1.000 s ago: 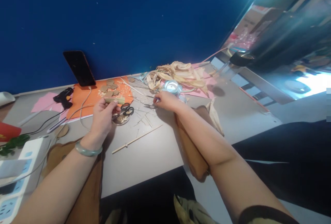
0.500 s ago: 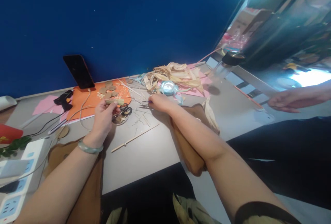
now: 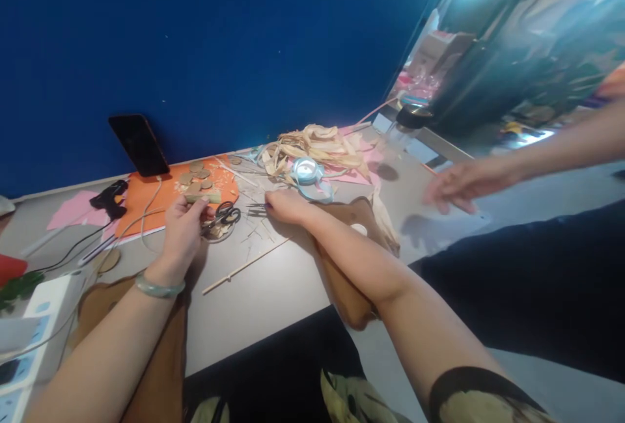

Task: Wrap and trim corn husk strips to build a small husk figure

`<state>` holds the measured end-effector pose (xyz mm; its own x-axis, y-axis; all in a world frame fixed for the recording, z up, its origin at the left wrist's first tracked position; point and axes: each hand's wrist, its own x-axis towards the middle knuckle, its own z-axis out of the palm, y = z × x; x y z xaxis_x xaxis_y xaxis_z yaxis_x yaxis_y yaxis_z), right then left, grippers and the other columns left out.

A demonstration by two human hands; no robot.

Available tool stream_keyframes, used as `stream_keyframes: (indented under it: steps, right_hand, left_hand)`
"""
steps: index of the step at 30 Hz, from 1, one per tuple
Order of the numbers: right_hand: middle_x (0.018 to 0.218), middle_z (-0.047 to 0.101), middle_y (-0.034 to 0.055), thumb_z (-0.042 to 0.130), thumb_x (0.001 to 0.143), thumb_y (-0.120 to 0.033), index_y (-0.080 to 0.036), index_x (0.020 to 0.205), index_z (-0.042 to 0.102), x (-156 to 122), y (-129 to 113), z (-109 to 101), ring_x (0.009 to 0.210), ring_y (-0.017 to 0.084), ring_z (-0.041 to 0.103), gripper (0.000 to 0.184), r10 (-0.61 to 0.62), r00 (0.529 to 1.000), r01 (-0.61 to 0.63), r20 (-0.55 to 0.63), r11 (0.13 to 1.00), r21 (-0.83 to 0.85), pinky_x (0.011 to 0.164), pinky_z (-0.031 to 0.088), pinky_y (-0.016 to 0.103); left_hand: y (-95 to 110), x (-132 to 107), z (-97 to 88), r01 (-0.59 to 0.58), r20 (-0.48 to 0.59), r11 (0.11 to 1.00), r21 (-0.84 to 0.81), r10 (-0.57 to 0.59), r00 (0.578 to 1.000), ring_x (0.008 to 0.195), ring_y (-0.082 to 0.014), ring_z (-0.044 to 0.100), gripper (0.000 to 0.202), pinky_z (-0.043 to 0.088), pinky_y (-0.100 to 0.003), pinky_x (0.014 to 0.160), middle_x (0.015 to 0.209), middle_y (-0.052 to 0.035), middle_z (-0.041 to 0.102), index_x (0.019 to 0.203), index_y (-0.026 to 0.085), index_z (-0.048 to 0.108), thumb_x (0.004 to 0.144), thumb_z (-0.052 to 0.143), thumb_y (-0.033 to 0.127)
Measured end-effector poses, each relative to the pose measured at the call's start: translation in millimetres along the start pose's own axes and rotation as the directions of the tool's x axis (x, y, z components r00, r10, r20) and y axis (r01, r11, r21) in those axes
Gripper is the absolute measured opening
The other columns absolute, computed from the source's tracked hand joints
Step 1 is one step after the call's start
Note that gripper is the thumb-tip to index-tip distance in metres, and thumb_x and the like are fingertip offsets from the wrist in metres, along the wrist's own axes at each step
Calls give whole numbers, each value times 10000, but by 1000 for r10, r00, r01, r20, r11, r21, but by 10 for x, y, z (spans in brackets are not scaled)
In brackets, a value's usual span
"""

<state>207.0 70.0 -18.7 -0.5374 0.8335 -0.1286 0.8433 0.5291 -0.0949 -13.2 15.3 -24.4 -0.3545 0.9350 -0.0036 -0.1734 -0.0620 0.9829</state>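
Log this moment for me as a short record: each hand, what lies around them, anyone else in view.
Left hand: fingers pinch a short greenish stalk piece
Right hand: fingers around a pointed metal tool, exact type unclear
Beside left hand: black-handled scissors
Beyond right hand: dried corn husks
Nearer the wearer: thin wooden stick
Propped at back: phone, dark screen
Other person: blurred hand at right

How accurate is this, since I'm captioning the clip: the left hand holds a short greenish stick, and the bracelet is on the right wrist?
Wrong side: the head view shows the bracelet on the left wrist. The left hand does hold a short greenish stick.
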Motion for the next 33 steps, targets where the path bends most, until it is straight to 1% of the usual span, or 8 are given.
stream_keyframes:
  steps: [14, 17, 19, 21, 23, 27, 30, 33]
  right_hand:
    - [931, 719, 116, 517, 842, -269, -164, 954, 695, 82, 137, 70, 845, 213, 646, 235, -59, 997, 56, 42, 997, 61, 635, 386, 248]
    - [842, 704, 85, 541, 808, -247, -158, 881, 694, 93, 155, 57, 743, 171, 606, 192, -88, 995, 80, 48, 985, 156, 607, 359, 233]
    - [784, 676, 64, 557, 789, -238, -143, 836, 683, 98, 159, 37, 691, 147, 561, 165, -53, 998, 55, -16, 962, 267, 606, 349, 226]
    - [723, 630, 34, 580, 784, -281, -127, 813, 663, 92, 148, 7, 648, 126, 508, 178, 26, 992, 30, -123, 904, 426, 604, 343, 224]
    - [648, 552, -7, 615, 770, -374, -115, 806, 646, 70, 117, -30, 595, 105, 443, 263, 81, 977, 59, -197, 786, 615, 579, 333, 222]
    - [552, 367, -74, 654, 736, -490, -110, 928, 660, 4, -6, -89, 511, 76, 318, 426, 63, 974, 153, -217, 522, 839, 507, 271, 218]
    - [554, 356, -69, 676, 722, -506, -107, 941, 677, -24, -113, -91, 514, 72, 305, 455, 11, 977, 185, -214, 456, 870, 501, 244, 222]
    - [585, 418, -46, 654, 752, -487, -112, 883, 680, -26, -180, -59, 532, 72, 328, 398, -53, 971, 233, -233, 421, 876, 514, 260, 224]
  left_hand:
    - [79, 12, 22, -24, -45, 996, -88, 20, 999, 461, -62, 532, 227, 429, -169, 490, 548, 58, 577, 734, 160, 548, 633, 730, 250]
    - [96, -2, 36, -4, -56, 995, -95, -1, 998, 459, -66, 537, 218, 426, -164, 482, 522, 56, 575, 732, 157, 551, 632, 726, 239]
    - [100, -21, 48, 17, -47, 995, -103, -22, 999, 462, -68, 545, 225, 428, -160, 480, 518, 52, 580, 744, 154, 557, 629, 731, 238]
    - [97, -49, 65, 43, -22, 992, -117, -46, 999, 462, -69, 550, 246, 436, -161, 482, 521, 49, 587, 753, 154, 558, 623, 744, 248]
    - [87, -81, 86, 80, 24, 990, -119, -78, 997, 459, -74, 553, 276, 444, -168, 479, 525, 46, 595, 765, 156, 559, 618, 762, 270]
    - [52, -148, 137, 130, 125, 989, -66, -121, 985, 467, -83, 563, 297, 445, -177, 471, 553, 27, 628, 772, 154, 567, 641, 776, 319]
    - [27, -193, 179, 129, 193, 992, -4, -126, 973, 506, -89, 591, 283, 469, -186, 515, 573, 4, 647, 783, 137, 607, 672, 767, 341]
    - [17, -234, 218, 114, 264, 992, 56, -125, 956, 523, -99, 604, 282, 487, -202, 546, 590, -18, 661, 782, 125, 639, 681, 766, 355]
